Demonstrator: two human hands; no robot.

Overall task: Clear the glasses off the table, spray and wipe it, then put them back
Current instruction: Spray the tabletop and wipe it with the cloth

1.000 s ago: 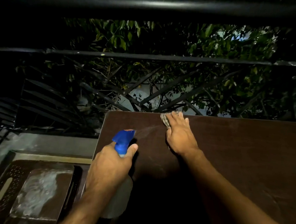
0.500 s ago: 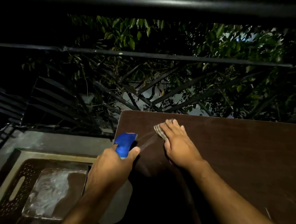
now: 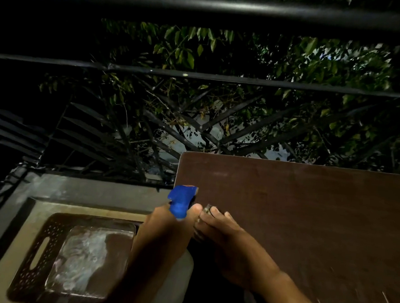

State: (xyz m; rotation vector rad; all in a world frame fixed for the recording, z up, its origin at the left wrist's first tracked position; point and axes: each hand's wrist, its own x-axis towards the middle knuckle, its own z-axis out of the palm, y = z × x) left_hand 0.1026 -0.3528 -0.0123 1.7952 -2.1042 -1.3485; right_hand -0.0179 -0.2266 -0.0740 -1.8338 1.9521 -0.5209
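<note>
Fingers (image 3: 166, 222) of your left hand (image 3: 163, 238) are curled round the neck of the spray bottle (image 3: 182, 201), thumb up along the right side of its blue head, so the blue trigger part stands just above your knuckles and the pale body of the bottle shows below your wrist, near the left edge of the tabletop (image 3: 307, 216). Your right hand (image 3: 224, 237) lies on the tabletop just beside the left one, thumb nearly touching thumb. Its fingers (image 3: 216, 212) are close together and bent down over a small cloth (image 3: 206, 208); only a crumpled corner of that cloth peeps out at the fingertips, and the rest is hidden under your palm, so you are holding it down against the dark brown surface near the tabletop's left side. Whether you are pinching the cloth or only pressing on it cannot be told from this angle.

Faint pale streaks show on the tabletop towards its near right corner. To the left of the table, lower down, a brown perforated tray (image 3: 36, 253) with a slot handle sits on a pale ledge (image 3: 92, 209), with a clear, smeared sheet lying in it. Beyond the tabletop a black railing (image 3: 203, 8) crosses the view, with dark leaves (image 3: 188, 54) behind it. No glasses can be made out.
</note>
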